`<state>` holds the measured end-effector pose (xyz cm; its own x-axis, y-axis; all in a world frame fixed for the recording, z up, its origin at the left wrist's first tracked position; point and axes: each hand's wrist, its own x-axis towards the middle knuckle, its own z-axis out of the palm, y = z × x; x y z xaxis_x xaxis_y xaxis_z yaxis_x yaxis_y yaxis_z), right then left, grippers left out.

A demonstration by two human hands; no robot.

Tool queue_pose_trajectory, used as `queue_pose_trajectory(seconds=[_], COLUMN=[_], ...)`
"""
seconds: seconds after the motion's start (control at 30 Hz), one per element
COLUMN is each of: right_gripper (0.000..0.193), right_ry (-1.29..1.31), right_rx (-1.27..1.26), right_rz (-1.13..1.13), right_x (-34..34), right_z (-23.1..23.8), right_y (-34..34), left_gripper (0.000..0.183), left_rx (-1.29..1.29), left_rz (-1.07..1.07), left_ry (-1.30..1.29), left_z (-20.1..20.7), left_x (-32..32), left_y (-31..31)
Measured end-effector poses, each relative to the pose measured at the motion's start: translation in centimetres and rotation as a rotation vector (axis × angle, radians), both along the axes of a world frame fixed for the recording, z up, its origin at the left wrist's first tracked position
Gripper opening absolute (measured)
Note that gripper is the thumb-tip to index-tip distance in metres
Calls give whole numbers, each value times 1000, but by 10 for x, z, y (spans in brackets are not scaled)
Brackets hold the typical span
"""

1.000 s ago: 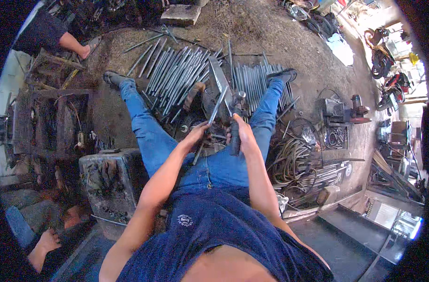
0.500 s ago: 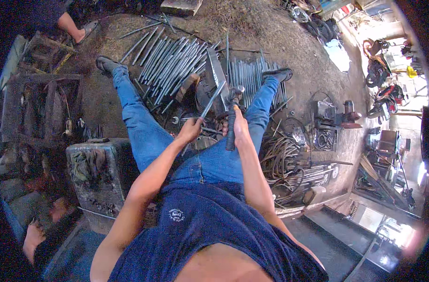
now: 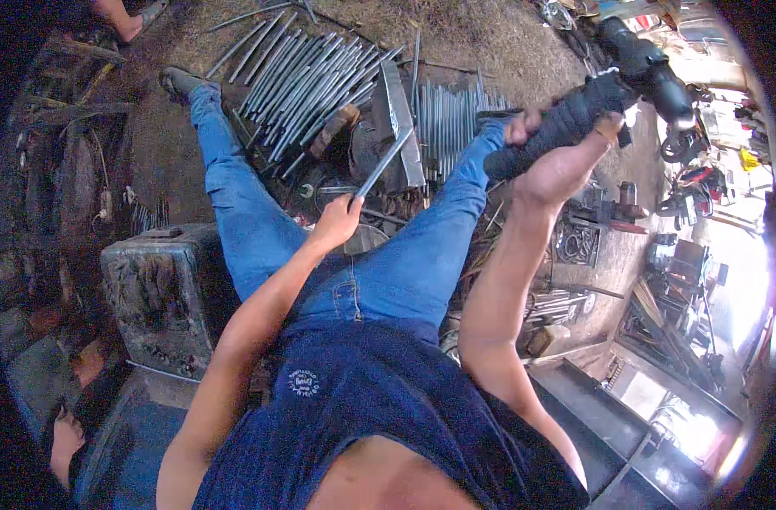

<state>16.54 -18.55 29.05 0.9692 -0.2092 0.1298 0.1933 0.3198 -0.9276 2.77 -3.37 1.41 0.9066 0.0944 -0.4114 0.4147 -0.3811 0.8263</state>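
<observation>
Closed round a thin grey metal rod point(image 3: 381, 167), my left hand point(image 3: 335, 224) is between my spread legs. The rod slants up to the right, its far end over or against a flat-sided steel block point(image 3: 400, 119); contact is hard to tell. My right hand point(image 3: 566, 166) is raised high on the right, gripping a hammer point(image 3: 553, 123) by its dark wrapped handle. The hammer's dark head is at the upper right, well away from the rod. Beyond the block lies a heap of similar metal rods point(image 3: 307, 93), with another row of rods point(image 3: 447, 127) on its right.
A worn, dirty metal box point(image 3: 163, 293) stands by my left thigh. Past my right leg are a small machine point(image 3: 621, 204) and a bundle of rods point(image 3: 562, 310). Another person's foot point(image 3: 150, 15) shows at the upper left, and a hand point(image 3: 65, 442) at the lower left.
My right hand has swung the hammer up and to the right, away from the rod. The left hand keeps its hold on the rod, with little movement.
</observation>
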Motion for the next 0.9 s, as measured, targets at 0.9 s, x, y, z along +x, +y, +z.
queue_pose_trajectory(seconds=[0.9], right_gripper=[64], right_ry=[1017], right_rx=[-159], right_rz=[258], right_x=[-64], right_z=[-169], right_y=[-23], left_gripper=[40], left_rx=[-285], left_rz=[25], left_ry=[173], left_z=[-18], left_x=[-8], left_y=[3])
